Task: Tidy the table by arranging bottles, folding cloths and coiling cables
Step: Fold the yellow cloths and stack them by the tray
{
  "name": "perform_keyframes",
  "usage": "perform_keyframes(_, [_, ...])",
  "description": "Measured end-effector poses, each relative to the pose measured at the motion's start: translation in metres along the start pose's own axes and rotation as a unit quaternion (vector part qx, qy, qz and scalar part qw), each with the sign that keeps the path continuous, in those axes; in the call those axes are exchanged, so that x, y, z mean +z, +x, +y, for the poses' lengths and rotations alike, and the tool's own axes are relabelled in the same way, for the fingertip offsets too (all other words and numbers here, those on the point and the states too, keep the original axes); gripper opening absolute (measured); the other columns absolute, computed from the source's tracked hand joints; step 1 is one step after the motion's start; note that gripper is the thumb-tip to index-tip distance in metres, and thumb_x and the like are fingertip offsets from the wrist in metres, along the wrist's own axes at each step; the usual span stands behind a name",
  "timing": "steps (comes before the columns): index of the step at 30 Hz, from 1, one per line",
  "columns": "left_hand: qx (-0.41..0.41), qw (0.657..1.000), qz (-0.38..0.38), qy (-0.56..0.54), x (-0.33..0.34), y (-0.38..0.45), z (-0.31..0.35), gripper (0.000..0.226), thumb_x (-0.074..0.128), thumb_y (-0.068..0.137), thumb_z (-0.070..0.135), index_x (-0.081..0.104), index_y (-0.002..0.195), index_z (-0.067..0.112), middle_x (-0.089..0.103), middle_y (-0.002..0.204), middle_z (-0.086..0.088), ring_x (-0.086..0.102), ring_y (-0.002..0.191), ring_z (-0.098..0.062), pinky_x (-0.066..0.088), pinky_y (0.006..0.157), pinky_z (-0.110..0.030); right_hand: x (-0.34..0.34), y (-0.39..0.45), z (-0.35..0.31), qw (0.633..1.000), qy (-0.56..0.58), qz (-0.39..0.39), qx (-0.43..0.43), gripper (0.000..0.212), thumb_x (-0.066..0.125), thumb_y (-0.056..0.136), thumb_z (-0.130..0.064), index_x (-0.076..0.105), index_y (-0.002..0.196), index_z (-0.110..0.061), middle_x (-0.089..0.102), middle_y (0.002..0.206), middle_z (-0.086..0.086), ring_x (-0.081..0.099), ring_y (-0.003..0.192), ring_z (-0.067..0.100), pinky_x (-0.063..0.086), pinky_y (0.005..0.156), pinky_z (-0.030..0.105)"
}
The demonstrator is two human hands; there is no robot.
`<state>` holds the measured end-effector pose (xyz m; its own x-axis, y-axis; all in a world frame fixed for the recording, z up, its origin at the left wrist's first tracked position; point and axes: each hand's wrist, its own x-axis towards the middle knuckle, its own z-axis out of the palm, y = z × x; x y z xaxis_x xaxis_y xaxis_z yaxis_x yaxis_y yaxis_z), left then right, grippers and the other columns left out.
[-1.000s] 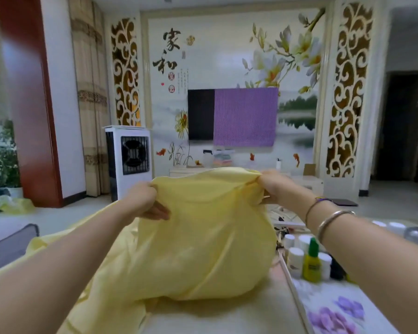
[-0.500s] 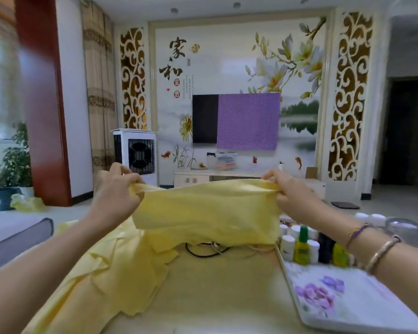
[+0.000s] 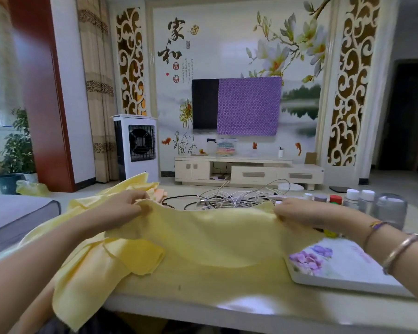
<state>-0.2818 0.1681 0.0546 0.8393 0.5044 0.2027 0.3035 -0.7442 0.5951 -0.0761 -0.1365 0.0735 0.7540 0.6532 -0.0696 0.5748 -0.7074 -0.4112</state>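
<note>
Yellow cloth [image 3: 203, 239]: a second ago lifted in the air, now coming down flat onto the surface [image 3: 203, 283], with the left hand [image 3: 123, 206] and the right hand [image 3: 297, 210] each pinching a far corner, so the folding step is judged to be just starting. Surface also carrying, beyond the cloth, a tangle of uncoiled cables [image 3: 229, 198], bottles [image 3: 352, 197] grouped at the right, and a floral tray [image 3: 342, 266]. Room beyond showing a half-covered television [image 3: 205, 104] and a white air cooler [image 3: 135, 145].

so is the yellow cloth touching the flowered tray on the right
Touching. The head view shows the yellow cloth draped over the near left corner of the flowered tray, hiding part of its edge with no gap between them.
</note>
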Motion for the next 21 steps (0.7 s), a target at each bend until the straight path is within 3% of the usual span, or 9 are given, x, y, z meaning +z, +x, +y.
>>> perform_keyframes(4, [-0.074,0.98,-0.183,0.027,0.006,-0.004,-0.001,0.016,0.055,0.093,0.022,0.065,0.105,0.017,0.067,0.104,-0.005,0.065,0.096,-0.023,0.05,0.086,-0.028,0.009,0.007,0.013,0.983,0.059,-0.161,0.062,0.013,0.045,0.095,-0.026,0.055,0.092,-0.018,0.059,0.096,0.005,0.06,0.08,0.017,0.051,0.073,0.029])
perform_keyframes(6, [-0.122,0.958,-0.241,0.099,0.011,-0.005,-0.005,0.016,0.057,0.092,0.029,0.059,0.107,0.023,0.063,0.108,0.003,0.062,0.098,-0.012,0.049,0.09,-0.024,0.017,0.016,0.018,0.982,-0.001,-0.179,0.055,0.019,0.044,0.095,-0.029,0.059,0.094,-0.018,0.062,0.097,0.005,0.062,0.081,0.019,0.054,0.077,0.034])
perform_keyframes(8, [-0.146,0.939,-0.271,0.151,0.017,0.0,-0.012,0.022,0.058,0.088,0.034,0.059,0.108,0.025,0.062,0.108,0.005,0.062,0.098,-0.01,0.051,0.092,-0.026,0.027,0.026,0.019,0.981,-0.1,-0.162,0.038,0.023,0.04,0.094,-0.03,0.06,0.093,-0.019,0.059,0.093,0.003,0.059,0.078,0.019,0.052,0.066,0.031])
perform_keyframes(11, [-0.128,0.944,-0.227,0.202,0.027,0.021,-0.027,0.027,0.059,0.081,0.037,0.065,0.101,0.021,0.064,0.101,0.004,0.062,0.092,-0.012,0.05,0.083,-0.027,0.044,0.052,0.026,0.981,-0.175,-0.077,0.022,0.027,0.041,0.094,-0.03,0.061,0.099,-0.014,0.058,0.094,0.001,0.056,0.083,0.019,0.044,0.066,0.027])
perform_keyframes(13, [-0.102,0.96,-0.149,0.213,0.033,0.039,-0.035,0.018,0.059,0.083,0.028,0.066,0.093,0.015,0.062,0.091,0.001,0.057,0.081,-0.012,0.044,0.069,-0.023,0.051,0.072,0.03,0.987,-0.158,0.006,0.012,0.02,0.043,0.093,-0.027,0.056,0.088,-0.013,0.055,0.088,0.001,0.051,0.08,0.019,0.038,0.062,0.028])
perform_keyframes(17, [-0.078,0.985,-0.009,0.153,0.043,0.072,-0.045,0.005,0.063,0.081,0.017,0.065,0.084,0.013,0.064,0.086,-0.004,0.058,0.077,-0.015,0.043,0.064,-0.025,0.055,0.099,0.026,0.978,-0.174,0.112,-0.001,0.013,0.038,0.094,-0.018,0.048,0.086,-0.015,0.047,0.084,0.0,0.046,0.079,0.021,0.035,0.057,0.029])
perform_keyframes(21, [-0.083,0.987,0.022,0.139,0.057,0.101,-0.051,0.001,0.062,0.082,0.015,0.063,0.083,0.016,0.062,0.085,0.0,0.056,0.076,-0.012,0.043,0.06,-0.023,0.064,0.128,0.016,0.95,-0.257,0.175,-0.012,0.022,0.04,0.092,-0.013,0.035,0.072,-0.019,0.057,0.098,0.005,0.048,0.089,0.025,0.035,0.067,0.031])
